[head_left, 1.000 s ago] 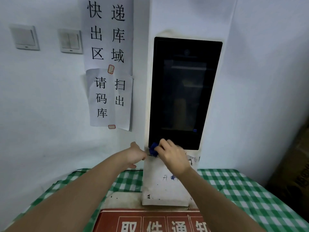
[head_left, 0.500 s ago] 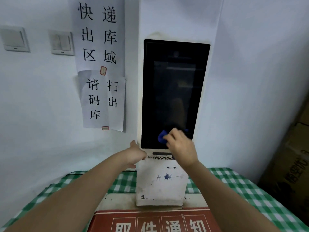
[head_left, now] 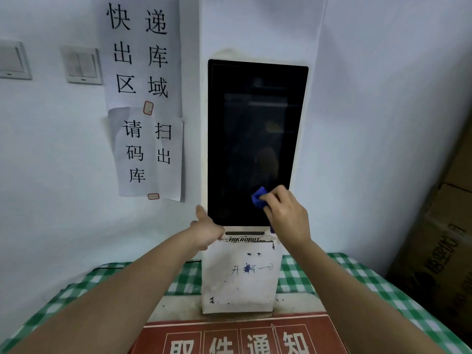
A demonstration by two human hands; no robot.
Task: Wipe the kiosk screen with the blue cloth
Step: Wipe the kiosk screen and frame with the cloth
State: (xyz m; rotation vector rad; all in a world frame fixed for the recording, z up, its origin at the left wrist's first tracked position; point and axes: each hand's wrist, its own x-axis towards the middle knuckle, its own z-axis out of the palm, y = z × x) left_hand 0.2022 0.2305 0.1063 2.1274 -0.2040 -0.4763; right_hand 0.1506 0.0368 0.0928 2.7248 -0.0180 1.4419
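A tall white kiosk (head_left: 240, 277) stands on the table against the wall, with a dark upright screen (head_left: 252, 129). My right hand (head_left: 286, 213) presses a small bunched blue cloth (head_left: 259, 197) against the lower right part of the screen. My left hand (head_left: 207, 229) grips the kiosk's left edge just below the screen's bottom corner, thumb pointing up along the side.
The table carries a green-and-white checked cloth (head_left: 357, 274) and a red sign (head_left: 229, 338) at the front. Paper notices (head_left: 143, 98) and two light switches (head_left: 81, 65) are on the wall at left. Cardboard boxes (head_left: 439, 246) stand at the right.
My right hand has slid the blue cloth from the screen's bottom left corner rightward and slightly up over the lower screen. My left hand has stayed on the kiosk's left edge.
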